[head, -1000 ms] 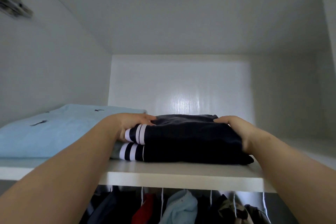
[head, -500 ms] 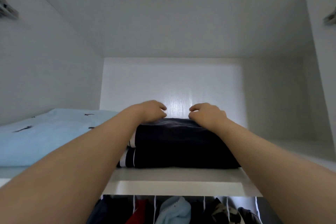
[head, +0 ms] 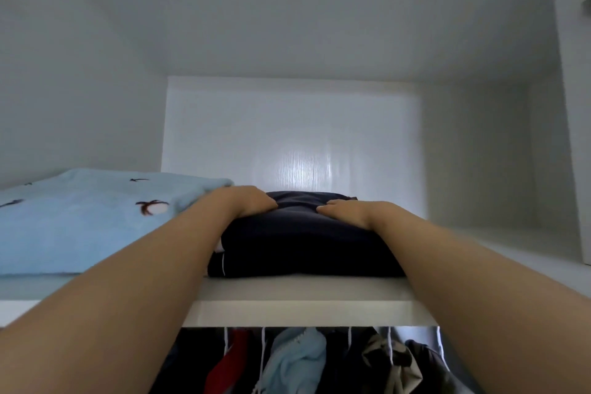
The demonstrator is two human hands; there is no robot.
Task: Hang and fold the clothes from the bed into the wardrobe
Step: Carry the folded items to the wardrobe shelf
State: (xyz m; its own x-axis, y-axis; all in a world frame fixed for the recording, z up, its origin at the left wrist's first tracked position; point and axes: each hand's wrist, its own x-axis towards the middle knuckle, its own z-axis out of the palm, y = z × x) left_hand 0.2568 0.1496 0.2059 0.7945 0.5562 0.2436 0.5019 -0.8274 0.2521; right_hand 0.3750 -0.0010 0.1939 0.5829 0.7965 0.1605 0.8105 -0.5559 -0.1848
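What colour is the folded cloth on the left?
Light blue cloth with dark palm prints; head view.

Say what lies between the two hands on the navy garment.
Head view: only bare fabric of the folded navy garment, between left hand and right hand.

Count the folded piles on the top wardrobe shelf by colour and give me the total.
light blue pile: 1
dark navy pile: 1
Total: 2
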